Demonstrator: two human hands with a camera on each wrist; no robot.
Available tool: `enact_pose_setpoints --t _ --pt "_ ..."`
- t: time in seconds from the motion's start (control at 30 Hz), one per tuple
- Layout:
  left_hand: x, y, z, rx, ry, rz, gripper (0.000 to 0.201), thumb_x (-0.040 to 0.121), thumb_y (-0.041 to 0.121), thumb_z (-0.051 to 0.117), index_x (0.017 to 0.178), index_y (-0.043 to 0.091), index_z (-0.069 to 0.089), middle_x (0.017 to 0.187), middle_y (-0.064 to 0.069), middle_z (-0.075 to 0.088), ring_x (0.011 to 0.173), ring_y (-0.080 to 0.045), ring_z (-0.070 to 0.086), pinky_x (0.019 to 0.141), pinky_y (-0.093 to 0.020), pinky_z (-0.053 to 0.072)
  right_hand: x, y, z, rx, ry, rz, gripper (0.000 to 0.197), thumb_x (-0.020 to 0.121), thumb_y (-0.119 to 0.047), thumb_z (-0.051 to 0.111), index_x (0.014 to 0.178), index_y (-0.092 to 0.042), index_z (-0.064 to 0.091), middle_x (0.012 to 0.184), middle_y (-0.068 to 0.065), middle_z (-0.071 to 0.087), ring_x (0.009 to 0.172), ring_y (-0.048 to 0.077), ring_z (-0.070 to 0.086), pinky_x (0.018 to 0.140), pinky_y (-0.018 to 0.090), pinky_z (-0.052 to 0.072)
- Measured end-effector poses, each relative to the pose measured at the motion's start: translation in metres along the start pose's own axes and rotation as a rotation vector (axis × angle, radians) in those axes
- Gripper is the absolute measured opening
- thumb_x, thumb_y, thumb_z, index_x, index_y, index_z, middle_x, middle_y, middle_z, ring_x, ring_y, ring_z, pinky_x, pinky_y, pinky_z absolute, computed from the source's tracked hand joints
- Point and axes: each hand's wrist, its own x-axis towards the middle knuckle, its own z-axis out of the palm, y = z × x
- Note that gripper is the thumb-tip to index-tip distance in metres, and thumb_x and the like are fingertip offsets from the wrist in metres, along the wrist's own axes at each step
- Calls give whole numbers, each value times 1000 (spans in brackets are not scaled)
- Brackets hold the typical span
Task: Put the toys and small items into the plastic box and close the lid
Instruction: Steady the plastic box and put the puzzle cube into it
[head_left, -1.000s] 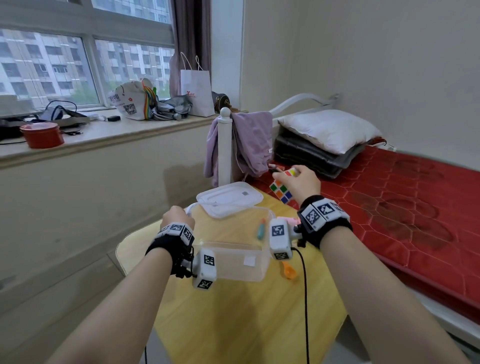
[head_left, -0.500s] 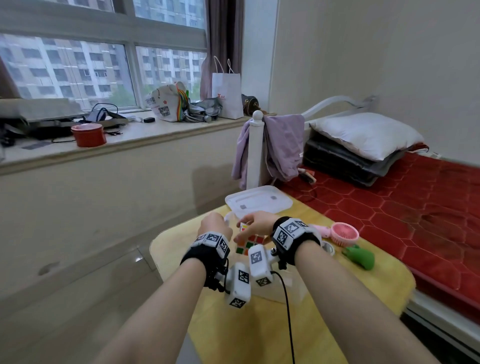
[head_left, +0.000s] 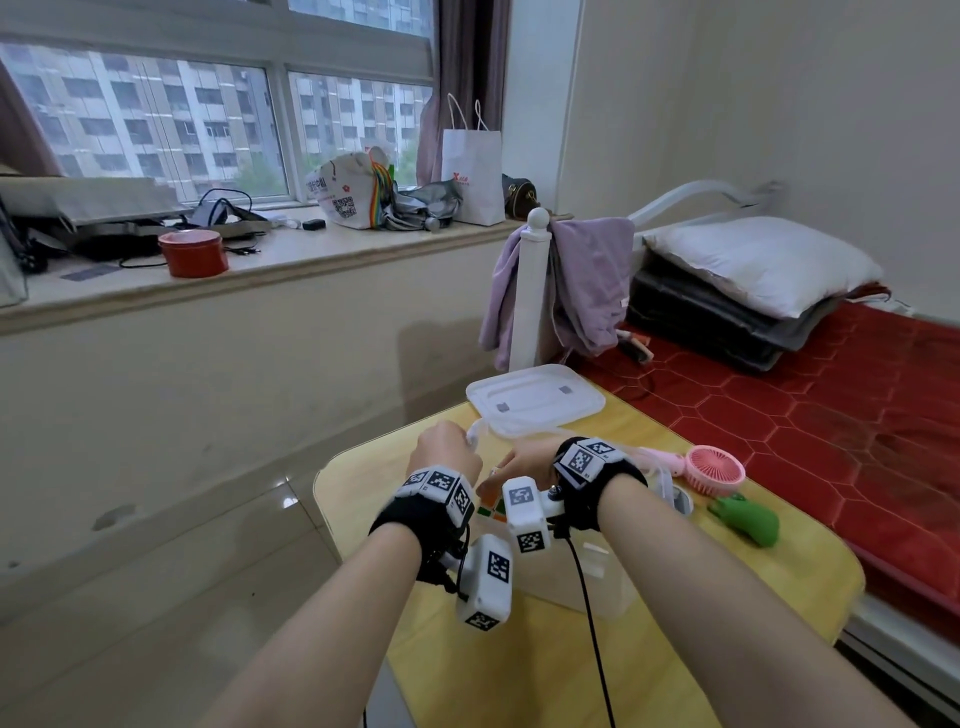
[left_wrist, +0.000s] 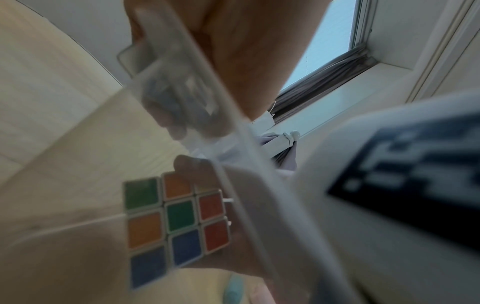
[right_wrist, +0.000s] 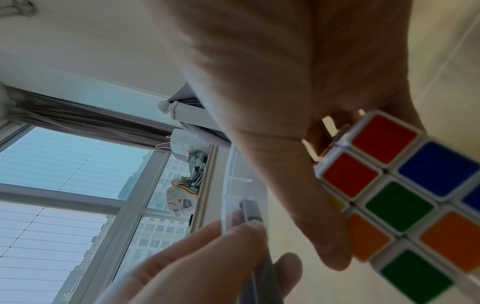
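Observation:
A clear plastic box (head_left: 597, 577) stands on the yellow table (head_left: 727, 587). My left hand (head_left: 441, 449) grips its left rim (right_wrist: 228, 185), the fingers (left_wrist: 166, 96) curled over the clear wall. My right hand (head_left: 506, 467) reaches down into the box and holds a Rubik's cube (right_wrist: 405, 197). The cube (left_wrist: 176, 222) shows through the box wall, and a corner of it (head_left: 491, 512) peeks out between my wrists. Whether it touches the box floor I cannot tell. The box's lid (head_left: 535, 400) lies flat behind the box.
A pink hand fan (head_left: 714, 470) and a green toy (head_left: 745, 519) lie on the table right of the box. A bed with a red mat (head_left: 831, 415) runs along the right side. The bedpost with purple cloth (head_left: 571, 291) stands behind the table.
My right hand has carried the cube from above the bed's edge leftward and down into the box. My left hand has stayed on the box rim. The head view has swung left.

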Motion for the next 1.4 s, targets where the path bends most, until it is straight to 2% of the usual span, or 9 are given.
enact_pose_setpoints --t 0.23,0.4,0.53,0.67,0.8,0.97,1.13,1.27,1.4 --pt "-2 -1 -2 -6 -9 24 32 91 16 50 59 11 47 71 -9 54 66 -30 50 58 -29 38 -12 -3 -4 120 -68 95 56 49 -60 81 83 -16 73 79 7 70 68 26 64 68 33 53" --pt "-3 -2 -1 -2 2 45 22 88 14 50 67 11 56 73 -9 58 66 -29 51 57 -28 38 -20 -13 -2 268 -113 57 11 84 -23 68 87 -15 61 97 6 62 97 24 58 99 40 50" --pt "-4 -3 0 7 13 48 19 86 11 49 68 13 56 72 -7 56 63 -28 48 55 -26 36 -23 -16 1 176 -53 141 28 80 -40 66 84 -13 63 60 0 67 51 16 63 51 22 50" --pt "-5 -3 1 -1 25 41 18 84 10 49 68 12 57 68 -5 53 63 -29 45 55 -26 35 -22 -13 -2 86 4 72 29 94 -20 52 115 -3 61 115 7 63 102 23 58 89 34 48" --pt "-5 -3 1 -10 33 34 22 87 14 49 78 7 68 71 -7 58 64 -29 50 55 -26 37 -28 -6 -8 171 -46 57 43 94 -7 44 136 -10 52 133 9 54 111 26 54 80 33 49" --pt "-7 -3 1 -11 31 26 22 87 14 49 80 7 69 71 -6 60 61 -27 50 52 -24 37 -48 8 -18 465 -63 -38 43 98 -1 39 140 -10 46 144 10 45 130 26 46 93 41 47" --pt "-2 -6 0 -36 20 -2 25 86 23 51 77 8 68 70 -10 66 59 -28 55 57 -28 49 -91 36 -56 776 -85 -141 33 101 -9 38 132 -1 47 125 22 56 117 34 59 88 46 54" --pt "4 -10 -5 -107 10 -33 26 84 28 57 79 7 72 77 -13 74 73 -31 72 72 -42 61 -109 76 -86 964 88 -152 26 101 -14 43 117 1 56 103 19 64 78 22 73 62 29 59" --pt "-1 -8 -1 -52 44 3 30 87 30 54 70 7 65 67 -9 68 65 -31 67 61 -31 54 -107 128 -94 1002 218 -48 22 100 -15 45 92 -2 62 68 7 59 43 10 62 41 19 50"
